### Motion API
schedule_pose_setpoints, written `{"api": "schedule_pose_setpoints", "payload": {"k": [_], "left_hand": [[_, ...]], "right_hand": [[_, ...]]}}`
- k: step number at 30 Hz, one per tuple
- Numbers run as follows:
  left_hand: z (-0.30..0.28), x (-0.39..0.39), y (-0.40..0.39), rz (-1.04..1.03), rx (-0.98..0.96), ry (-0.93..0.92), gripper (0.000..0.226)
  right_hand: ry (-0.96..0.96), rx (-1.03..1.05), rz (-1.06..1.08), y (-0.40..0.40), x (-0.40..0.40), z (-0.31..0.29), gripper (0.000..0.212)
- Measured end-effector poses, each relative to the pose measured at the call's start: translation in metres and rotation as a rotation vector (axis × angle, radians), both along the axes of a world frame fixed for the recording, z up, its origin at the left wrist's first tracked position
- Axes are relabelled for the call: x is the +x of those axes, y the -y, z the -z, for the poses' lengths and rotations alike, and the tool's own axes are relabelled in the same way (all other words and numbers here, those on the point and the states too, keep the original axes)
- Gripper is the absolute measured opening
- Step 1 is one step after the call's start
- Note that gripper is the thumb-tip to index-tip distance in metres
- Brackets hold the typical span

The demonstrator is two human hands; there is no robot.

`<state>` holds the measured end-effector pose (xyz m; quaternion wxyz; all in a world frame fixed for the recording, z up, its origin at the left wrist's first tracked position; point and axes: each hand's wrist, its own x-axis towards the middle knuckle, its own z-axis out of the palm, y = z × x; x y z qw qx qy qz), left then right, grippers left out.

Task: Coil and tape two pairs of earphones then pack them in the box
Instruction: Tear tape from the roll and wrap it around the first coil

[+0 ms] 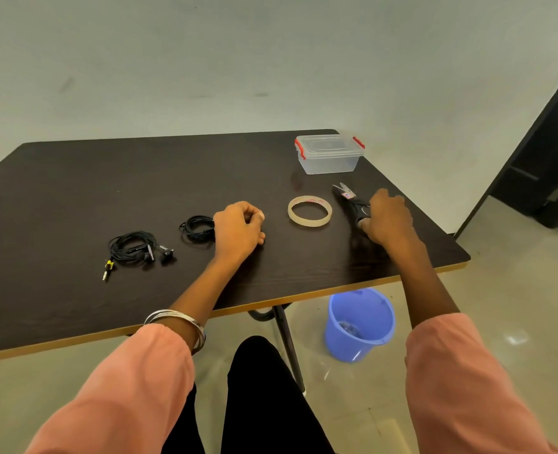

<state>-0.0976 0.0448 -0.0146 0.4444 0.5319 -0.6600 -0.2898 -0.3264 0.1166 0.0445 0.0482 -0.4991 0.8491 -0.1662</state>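
Two pairs of black earphones lie on the dark table (74,198). One loose bundle (133,247) with a yellow-tipped plug sits at the left. A second, coiled pair (196,228) lies just left of my left hand (238,229), which rests with fingers curled, touching or beside the coil. A roll of clear tape (309,211) lies flat between my hands. My right hand (389,216) covers the handles of black scissors (349,196), blades slightly apart. A clear box (329,154) with red clips, lid on, stands at the far right.
Under the table's right front edge stands a blue bucket (359,324) on the floor, beside a table leg (289,342). A dark door frame (546,152) is at the far right. A plain wall rises behind the table.
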Motion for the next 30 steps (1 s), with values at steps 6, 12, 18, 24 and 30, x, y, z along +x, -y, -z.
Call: {"api": "schedule_pose_setpoints", "payload": {"k": [6, 12, 18, 24, 30], "left_hand": [[0.0, 0.001, -0.004, -0.031, -0.011, -0.044, 0.01], [0.0, 0.001, -0.007, -0.032, -0.013, -0.06, 0.01], [-0.002, 0.002, -0.01, -0.021, -0.016, -0.041, 0.01], [-0.002, 0.002, -0.01, -0.01, -0.046, -0.004, 0.014], [-0.001, 0.002, -0.009, -0.006, -0.064, -0.007, 0.014]], "right_hand": [[0.059, -0.109, -0.428, -0.018, 0.013, -0.037, 0.083], [-0.279, 0.087, -0.588, -0.026, 0.025, -0.046, 0.093], [-0.516, 0.0, -0.592, -0.024, 0.03, -0.047, 0.093], [-0.604, 0.008, -0.65, -0.015, 0.045, -0.053, 0.092], [-0.7, 0.001, -0.635, -0.01, 0.053, -0.056, 0.079]]}}
